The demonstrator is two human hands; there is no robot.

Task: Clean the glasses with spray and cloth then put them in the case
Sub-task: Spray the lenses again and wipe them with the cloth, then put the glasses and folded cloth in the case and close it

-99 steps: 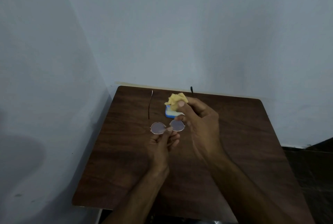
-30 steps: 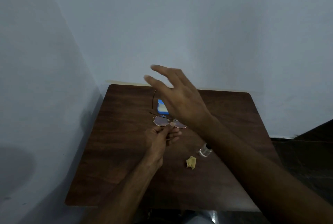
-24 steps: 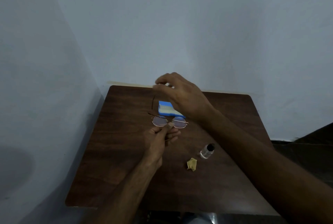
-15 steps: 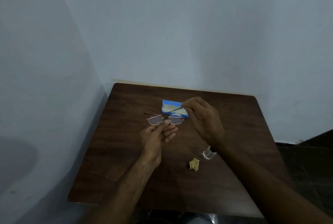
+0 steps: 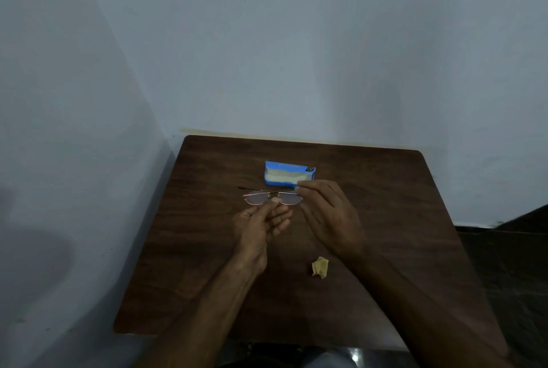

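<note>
Thin-framed glasses (image 5: pixel 261 198) hang above the dark wooden table (image 5: pixel 192 249), their temples folded across the back of the lenses. My left hand (image 5: pixel 261 228) pinches the bridge from below. My right hand (image 5: pixel 329 216) pinches the right temple at the frame's right end. Just behind the glasses an open blue case (image 5: pixel 289 176) with a pale lining lies on the table. A crumpled yellow cloth (image 5: pixel 320 267) rests on the table under my right forearm. The spray bottle is hidden behind my right wrist.
Pale walls close the table in at the left and the back. The table's right edge borders a dark floor (image 5: pixel 504 249). Bare wood shows at the front left of the table.
My right hand dropped the cloth on the table, reached over the glasses and folded the temples in. It has come down to the frame's right end, and its wrist covers the spray bottle.
</note>
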